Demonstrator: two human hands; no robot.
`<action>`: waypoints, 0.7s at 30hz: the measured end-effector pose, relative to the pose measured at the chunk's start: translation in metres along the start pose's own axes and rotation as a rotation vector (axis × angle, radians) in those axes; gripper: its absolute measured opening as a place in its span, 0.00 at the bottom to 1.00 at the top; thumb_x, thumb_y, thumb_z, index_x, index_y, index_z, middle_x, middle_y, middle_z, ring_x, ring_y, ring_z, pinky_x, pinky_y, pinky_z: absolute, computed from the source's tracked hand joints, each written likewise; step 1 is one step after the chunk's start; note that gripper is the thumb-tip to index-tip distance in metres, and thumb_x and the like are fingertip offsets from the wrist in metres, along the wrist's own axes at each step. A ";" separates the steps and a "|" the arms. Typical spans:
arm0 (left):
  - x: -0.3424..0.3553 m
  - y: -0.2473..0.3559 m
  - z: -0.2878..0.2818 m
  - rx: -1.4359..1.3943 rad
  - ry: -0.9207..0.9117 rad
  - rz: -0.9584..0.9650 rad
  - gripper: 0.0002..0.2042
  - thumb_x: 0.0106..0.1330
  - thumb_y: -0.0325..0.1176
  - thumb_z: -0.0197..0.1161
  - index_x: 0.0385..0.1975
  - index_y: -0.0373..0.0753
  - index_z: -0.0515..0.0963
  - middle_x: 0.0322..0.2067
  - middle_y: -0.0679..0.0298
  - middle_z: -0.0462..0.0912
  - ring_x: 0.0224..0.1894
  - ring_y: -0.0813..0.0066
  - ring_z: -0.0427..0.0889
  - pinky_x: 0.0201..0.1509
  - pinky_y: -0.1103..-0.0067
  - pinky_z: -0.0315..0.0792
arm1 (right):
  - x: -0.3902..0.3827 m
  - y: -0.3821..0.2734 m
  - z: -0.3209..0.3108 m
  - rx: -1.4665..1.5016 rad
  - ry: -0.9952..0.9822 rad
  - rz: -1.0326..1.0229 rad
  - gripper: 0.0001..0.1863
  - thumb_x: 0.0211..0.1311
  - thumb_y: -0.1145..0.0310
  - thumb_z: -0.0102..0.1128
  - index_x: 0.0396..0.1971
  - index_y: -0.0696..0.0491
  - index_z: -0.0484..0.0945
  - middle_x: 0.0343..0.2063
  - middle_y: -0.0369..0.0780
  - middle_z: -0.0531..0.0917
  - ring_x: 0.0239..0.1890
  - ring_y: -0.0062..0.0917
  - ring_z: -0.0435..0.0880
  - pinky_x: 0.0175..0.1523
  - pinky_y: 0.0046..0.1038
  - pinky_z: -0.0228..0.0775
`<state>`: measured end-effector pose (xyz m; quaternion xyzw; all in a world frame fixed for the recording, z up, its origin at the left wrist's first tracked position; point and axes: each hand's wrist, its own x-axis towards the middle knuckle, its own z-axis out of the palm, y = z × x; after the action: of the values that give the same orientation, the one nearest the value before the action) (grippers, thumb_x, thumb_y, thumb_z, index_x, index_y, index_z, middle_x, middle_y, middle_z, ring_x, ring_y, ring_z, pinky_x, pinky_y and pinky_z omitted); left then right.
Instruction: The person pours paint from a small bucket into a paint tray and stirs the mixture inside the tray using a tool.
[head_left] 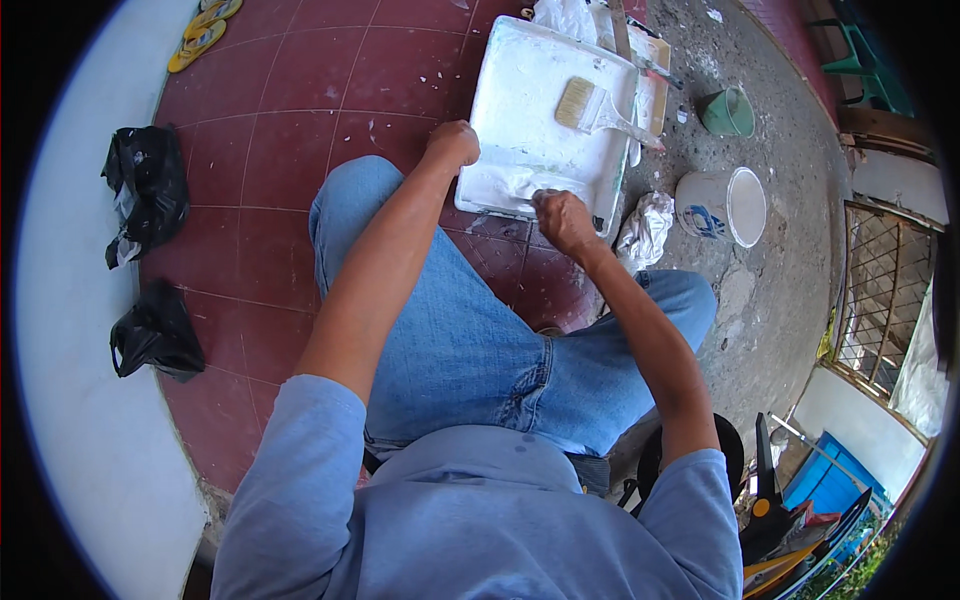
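A white paint tray (530,130), smeared with white paint, lies in front of my bent knees. My left hand (455,143) is closed on the tray's left rim. Over the near end of the tray, my right hand (567,220) is closed around a small tool whose end sits in thick white paint (505,185); the fist hides most of it, so I cannot make out its kind. A wide paintbrush (592,107) with pale bristles rests in the tray, its handle reaching over the right edge.
Right of the tray stand a white bucket (720,207) and a green cup (728,112), with a crumpled silvery wrapper (646,230) nearer. Black plastic bags (148,190) and yellow sandals (198,45) lie along the left wall. Red tiles (290,160) meet rough concrete (790,260).
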<state>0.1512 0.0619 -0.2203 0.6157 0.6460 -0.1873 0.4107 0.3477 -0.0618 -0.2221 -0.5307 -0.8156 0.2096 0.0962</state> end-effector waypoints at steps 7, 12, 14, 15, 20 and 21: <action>-0.003 0.004 -0.002 0.047 -0.022 0.032 0.13 0.51 0.23 0.53 0.38 0.34 0.76 0.34 0.54 0.81 0.36 0.63 0.82 0.38 0.74 0.75 | 0.017 -0.015 0.002 0.050 0.035 0.081 0.08 0.53 0.71 0.43 0.21 0.57 0.72 0.23 0.51 0.77 0.29 0.46 0.77 0.36 0.40 0.70; 0.001 -0.003 0.002 0.014 -0.006 0.029 0.14 0.51 0.24 0.54 0.38 0.35 0.77 0.38 0.53 0.79 0.40 0.62 0.80 0.41 0.74 0.75 | 0.017 -0.012 -0.006 0.009 -0.003 0.097 0.10 0.56 0.70 0.47 0.20 0.59 0.72 0.21 0.51 0.77 0.25 0.45 0.77 0.32 0.40 0.68; 0.006 -0.005 0.004 0.040 0.000 0.048 0.14 0.50 0.24 0.54 0.39 0.35 0.77 0.39 0.53 0.79 0.42 0.62 0.80 0.42 0.74 0.75 | 0.027 -0.012 -0.007 0.001 -0.026 0.188 0.11 0.56 0.70 0.46 0.20 0.59 0.73 0.21 0.51 0.77 0.26 0.45 0.77 0.32 0.40 0.68; 0.009 -0.005 0.007 0.051 0.052 0.082 0.09 0.50 0.23 0.52 0.29 0.33 0.77 0.29 0.54 0.80 0.31 0.66 0.81 0.34 0.75 0.75 | 0.033 -0.014 0.000 -0.001 0.066 0.157 0.11 0.56 0.70 0.46 0.20 0.59 0.73 0.21 0.51 0.77 0.26 0.45 0.77 0.32 0.40 0.68; 0.007 -0.006 0.007 0.046 0.109 0.127 0.08 0.51 0.23 0.50 0.21 0.32 0.78 0.20 0.56 0.81 0.22 0.71 0.82 0.28 0.77 0.75 | 0.021 -0.028 0.021 0.049 0.004 -0.134 0.08 0.55 0.71 0.45 0.22 0.59 0.72 0.21 0.51 0.76 0.25 0.46 0.76 0.31 0.41 0.68; 0.006 -0.005 0.004 0.022 0.040 0.078 0.09 0.50 0.24 0.52 0.30 0.34 0.77 0.32 0.54 0.79 0.34 0.66 0.80 0.36 0.75 0.74 | 0.021 -0.025 0.019 0.052 0.000 -0.136 0.08 0.55 0.71 0.45 0.22 0.59 0.72 0.21 0.51 0.76 0.25 0.46 0.76 0.31 0.41 0.68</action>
<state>0.1484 0.0619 -0.2291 0.6485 0.6274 -0.1658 0.3980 0.3114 -0.0565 -0.2298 -0.4714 -0.8441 0.2235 0.1240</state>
